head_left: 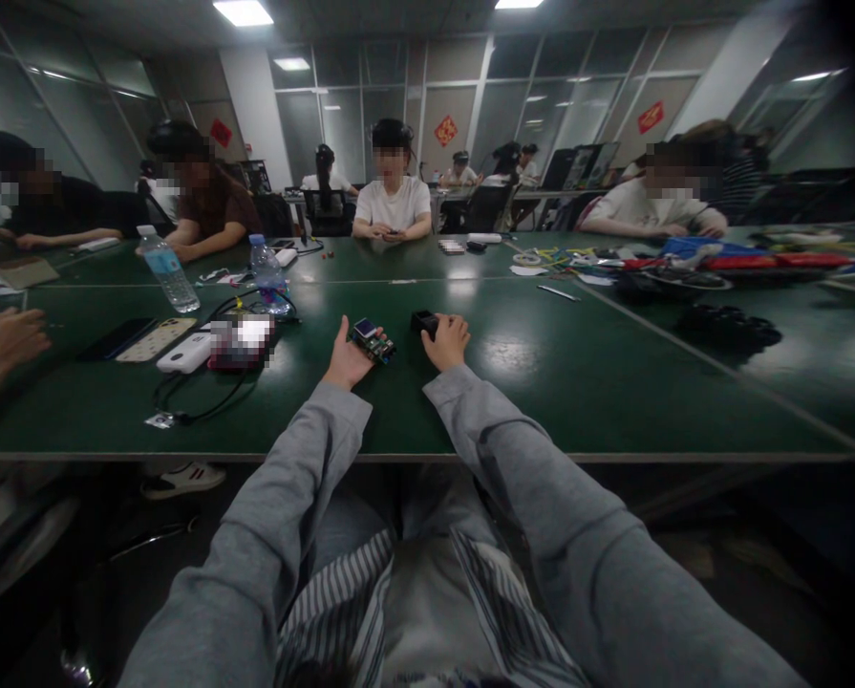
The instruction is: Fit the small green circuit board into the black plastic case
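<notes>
My left hand (pixel 350 363) is turned palm up and holds a green circuit board (pixel 382 350) with a small screen on it. The board rests across the fingers, with the thumb standing apart from it. Close by on the right, my right hand (pixel 450 342) grips a small black box-shaped case (pixel 422 322) at the table surface. Its fingers curl over the case's right side and hide part of it. A short gap separates the board and the case.
Left of my hands lie a white power bank (pixel 184 353), phones (pixel 156 339), cables (pixel 212 406) and two water bottles (pixel 169 269). A pen (pixel 559 292) and cluttered parts (pixel 742 260) lie to the right. Co-workers sit around the green table (pixel 577 382); one hand (pixel 8 342) reaches in at far left.
</notes>
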`<state>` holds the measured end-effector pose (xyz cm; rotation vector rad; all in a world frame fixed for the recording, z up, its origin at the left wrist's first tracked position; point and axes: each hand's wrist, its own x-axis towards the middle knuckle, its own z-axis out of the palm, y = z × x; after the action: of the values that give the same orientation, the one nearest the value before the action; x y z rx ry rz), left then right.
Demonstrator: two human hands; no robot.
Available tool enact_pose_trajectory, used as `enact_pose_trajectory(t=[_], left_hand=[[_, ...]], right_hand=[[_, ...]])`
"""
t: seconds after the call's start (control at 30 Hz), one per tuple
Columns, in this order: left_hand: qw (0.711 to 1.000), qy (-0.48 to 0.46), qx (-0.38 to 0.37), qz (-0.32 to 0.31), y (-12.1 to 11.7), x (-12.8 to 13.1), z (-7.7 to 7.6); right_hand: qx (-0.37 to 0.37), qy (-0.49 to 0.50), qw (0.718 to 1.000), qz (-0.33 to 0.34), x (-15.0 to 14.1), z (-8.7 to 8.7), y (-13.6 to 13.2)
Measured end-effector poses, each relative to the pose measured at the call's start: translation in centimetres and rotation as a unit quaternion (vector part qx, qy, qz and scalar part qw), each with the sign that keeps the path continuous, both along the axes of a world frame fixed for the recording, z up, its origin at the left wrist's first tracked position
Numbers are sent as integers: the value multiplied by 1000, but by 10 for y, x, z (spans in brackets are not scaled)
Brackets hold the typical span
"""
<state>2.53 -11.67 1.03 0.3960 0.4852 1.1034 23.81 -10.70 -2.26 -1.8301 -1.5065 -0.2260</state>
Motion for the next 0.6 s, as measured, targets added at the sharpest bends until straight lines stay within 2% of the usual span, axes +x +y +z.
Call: enact_pose_trajectory(t=[0.27,0.6], left_hand=[[1000,4,-7,3,-4,0,4],[1000,-1,-7,5,-6,1,5]], right_hand=[[-36,1,998,48,3,-2,3],[-41,-8,998,57,3,1,-2]])
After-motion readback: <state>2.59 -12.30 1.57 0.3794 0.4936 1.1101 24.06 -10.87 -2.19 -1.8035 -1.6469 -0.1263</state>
